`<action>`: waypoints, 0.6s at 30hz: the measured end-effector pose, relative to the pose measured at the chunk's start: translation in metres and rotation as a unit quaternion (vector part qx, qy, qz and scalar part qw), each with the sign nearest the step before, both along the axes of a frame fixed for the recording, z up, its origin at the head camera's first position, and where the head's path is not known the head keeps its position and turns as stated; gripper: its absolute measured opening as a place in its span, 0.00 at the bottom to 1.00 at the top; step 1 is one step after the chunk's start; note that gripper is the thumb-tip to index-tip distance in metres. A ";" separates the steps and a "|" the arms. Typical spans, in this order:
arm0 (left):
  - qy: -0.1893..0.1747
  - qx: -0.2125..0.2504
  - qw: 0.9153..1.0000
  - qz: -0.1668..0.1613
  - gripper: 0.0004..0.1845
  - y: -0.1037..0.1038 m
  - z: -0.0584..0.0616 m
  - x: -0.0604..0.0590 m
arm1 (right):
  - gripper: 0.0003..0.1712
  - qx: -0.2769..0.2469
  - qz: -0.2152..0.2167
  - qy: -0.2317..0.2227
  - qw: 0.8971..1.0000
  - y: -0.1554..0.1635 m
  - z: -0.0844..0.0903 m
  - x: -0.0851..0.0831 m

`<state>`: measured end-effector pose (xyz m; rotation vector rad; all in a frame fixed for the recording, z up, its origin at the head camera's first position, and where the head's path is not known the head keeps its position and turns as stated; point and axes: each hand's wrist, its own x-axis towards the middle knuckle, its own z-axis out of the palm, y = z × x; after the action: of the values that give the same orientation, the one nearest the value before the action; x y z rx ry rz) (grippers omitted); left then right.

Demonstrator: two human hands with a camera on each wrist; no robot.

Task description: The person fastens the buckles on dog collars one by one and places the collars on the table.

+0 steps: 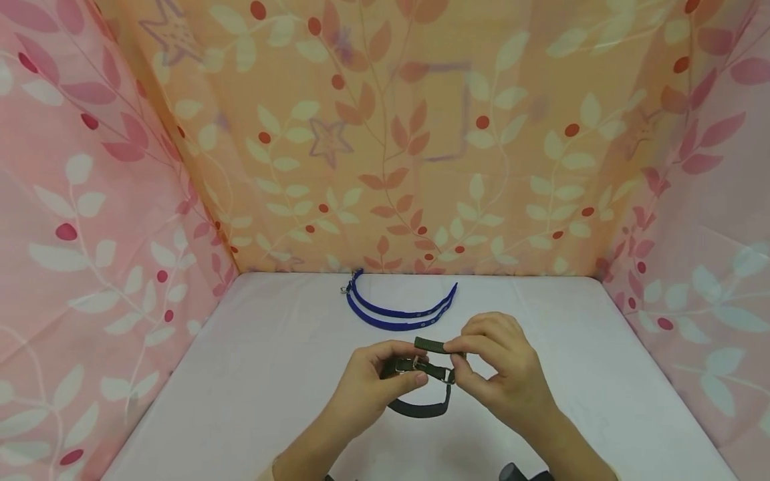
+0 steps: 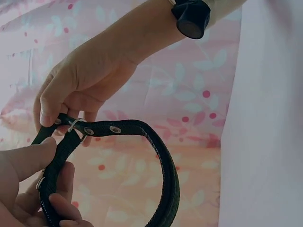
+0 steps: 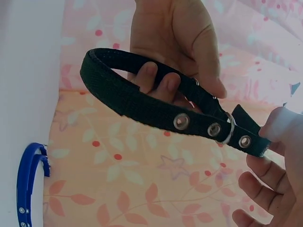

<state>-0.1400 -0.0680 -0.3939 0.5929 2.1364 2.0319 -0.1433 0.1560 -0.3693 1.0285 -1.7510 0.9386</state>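
Soft, even light falls across the white cloth-covered table (image 1: 271, 374) in the head view, with a faint, blurry shadow at its near side and a warm tone on the far orange leaf-patterned fabric wall (image 1: 373, 167). Both wrist views are dimmer, the dark green webbing collar with metal eyelets (image 2: 171, 189) sinking almost to black in the left one. In the right one, pale haze washes out part of the person's bare right hand (image 3: 283, 172).

Left hand (image 2: 20, 166) holding dark strap (image 2: 170, 177), right hand (image 2: 85, 80) pinching its end

Blue strapping (image 1: 394, 326) curves across the white table (image 1: 271, 354); leaf-patterned orange fabric (image 1: 385, 140) hangs behind.
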 end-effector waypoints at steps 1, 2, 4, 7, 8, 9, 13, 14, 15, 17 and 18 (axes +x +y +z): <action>0.000 0.002 1.000 0.002 0.17 0.000 0.000 0.000 | 0.06 0.003 0.000 0.003 1.000 0.000 0.001 0.000; 0.000 0.005 1.000 0.005 0.17 0.000 0.000 0.000 | 0.07 0.006 0.001 0.006 1.000 0.001 0.001 -0.001; -0.006 0.017 1.000 0.011 0.18 -0.001 0.001 0.000 | 0.10 0.014 0.005 0.011 1.000 0.002 0.003 -0.002; -0.021 0.038 0.999 0.022 0.19 -0.002 0.001 -0.001 | 0.11 0.025 0.016 0.017 0.999 0.003 0.005 -0.002; -0.026 0.044 0.998 0.027 0.19 -0.003 0.002 -0.001 | 0.11 0.031 0.020 0.019 0.999 0.003 0.005 -0.003; -0.033 0.050 0.998 0.030 0.19 -0.003 0.002 -0.001 | 0.11 0.037 0.023 0.021 0.999 0.004 0.006 -0.003; -0.050 0.056 0.997 0.036 0.18 -0.004 0.004 -0.001 | 0.09 0.065 0.040 0.029 0.997 0.005 0.006 -0.003; -0.052 0.057 0.996 0.035 0.18 -0.004 0.004 -0.001 | 0.09 0.071 0.041 0.030 0.996 0.006 0.006 -0.003; -0.052 0.056 0.997 0.033 0.18 -0.004 0.005 -0.001 | 0.09 0.075 0.042 0.031 0.996 0.006 0.006 -0.003; -0.051 0.052 0.997 0.033 0.18 -0.004 0.005 0.000 | 0.08 0.081 0.041 0.030 0.995 0.007 0.006 -0.003; -0.048 0.049 0.997 0.032 0.18 -0.004 0.006 0.000 | 0.08 0.082 0.041 0.030 0.995 0.007 0.005 -0.003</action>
<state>-0.1398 -0.0723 -0.3882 0.4340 2.0357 2.1633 -0.1460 0.1631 -0.3638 1.2287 -1.7698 0.8153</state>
